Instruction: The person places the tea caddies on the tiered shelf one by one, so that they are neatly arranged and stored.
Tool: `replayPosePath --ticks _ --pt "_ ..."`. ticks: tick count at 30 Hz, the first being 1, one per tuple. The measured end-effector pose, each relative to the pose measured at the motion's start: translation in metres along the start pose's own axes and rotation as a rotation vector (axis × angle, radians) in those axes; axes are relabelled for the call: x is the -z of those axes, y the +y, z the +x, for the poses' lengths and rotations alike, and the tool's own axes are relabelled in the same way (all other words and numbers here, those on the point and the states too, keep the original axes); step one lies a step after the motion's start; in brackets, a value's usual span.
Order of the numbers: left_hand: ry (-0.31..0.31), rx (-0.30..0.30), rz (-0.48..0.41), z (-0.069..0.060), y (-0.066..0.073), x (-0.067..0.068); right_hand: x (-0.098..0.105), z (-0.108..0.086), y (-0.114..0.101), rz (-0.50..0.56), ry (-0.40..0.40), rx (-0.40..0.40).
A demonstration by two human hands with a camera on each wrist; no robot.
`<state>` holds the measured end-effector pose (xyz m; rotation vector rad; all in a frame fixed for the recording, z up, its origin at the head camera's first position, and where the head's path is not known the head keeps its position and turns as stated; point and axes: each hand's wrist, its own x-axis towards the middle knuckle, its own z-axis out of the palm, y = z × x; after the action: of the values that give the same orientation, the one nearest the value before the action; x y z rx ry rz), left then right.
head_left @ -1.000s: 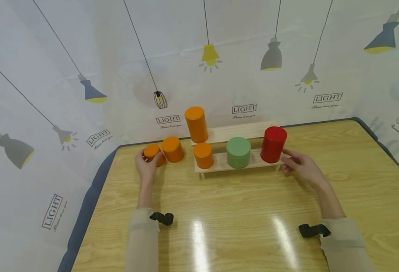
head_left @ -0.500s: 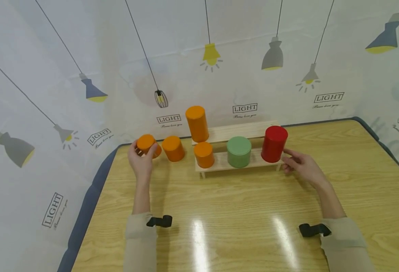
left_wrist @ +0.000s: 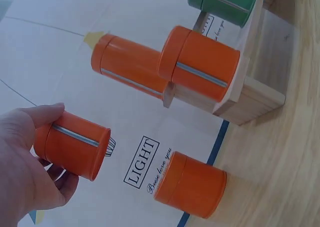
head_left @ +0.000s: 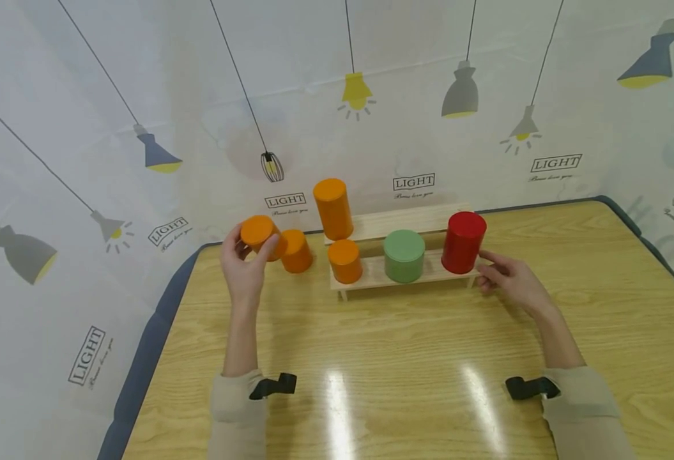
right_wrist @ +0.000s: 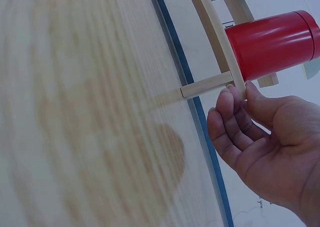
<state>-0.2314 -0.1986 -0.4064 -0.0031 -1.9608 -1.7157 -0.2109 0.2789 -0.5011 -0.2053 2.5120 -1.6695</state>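
Observation:
My left hand [head_left: 243, 271] grips a small orange canister [head_left: 258, 231] in the head view, thumb on one side and fingers on the other. In the left wrist view this canister [left_wrist: 75, 146] is off the table and tilted. Just right of it, a second orange canister [head_left: 297, 252] stands on the table. My right hand [head_left: 512, 281] pinches the right end of a two-step wooden shelf [head_left: 372, 273]; the right wrist view has thumb and fingertips at the board's end [right_wrist: 235, 69]. Close above those fingertips stands a red canister [head_left: 464, 243].
On the lower step are another orange canister [head_left: 345, 262] and a green canister [head_left: 404, 257]. A tall orange canister [head_left: 333, 209] stands at the upper step's left end. Behind the wooden table [head_left: 405, 358] hangs a lamp-printed backdrop [head_left: 302, 140].
My left hand has lifted the small orange canister off the table, first up and left, then back right, so it now partly overlaps the second one. My right hand has stayed at the shelf's end.

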Motion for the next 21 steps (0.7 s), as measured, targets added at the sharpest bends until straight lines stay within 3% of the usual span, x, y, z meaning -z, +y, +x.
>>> replayPosePath --ticks 4,11,16,21 --pt "-0.060 0.023 -0.019 -0.008 0.015 -0.007 0.000 0.001 -0.001 -0.005 -0.004 0.001" --pt "-0.189 -0.023 -0.042 -0.023 0.036 -0.028 0.000 0.001 0.001 0.001 -0.006 0.002" --pt "-0.314 -0.072 -0.064 -0.034 0.047 -0.046 0.000 -0.001 0.001 0.019 -0.010 0.010" --pt "-0.394 -0.080 -0.082 -0.042 0.052 -0.067 -0.001 -0.002 -0.001 0.017 0.000 0.010"
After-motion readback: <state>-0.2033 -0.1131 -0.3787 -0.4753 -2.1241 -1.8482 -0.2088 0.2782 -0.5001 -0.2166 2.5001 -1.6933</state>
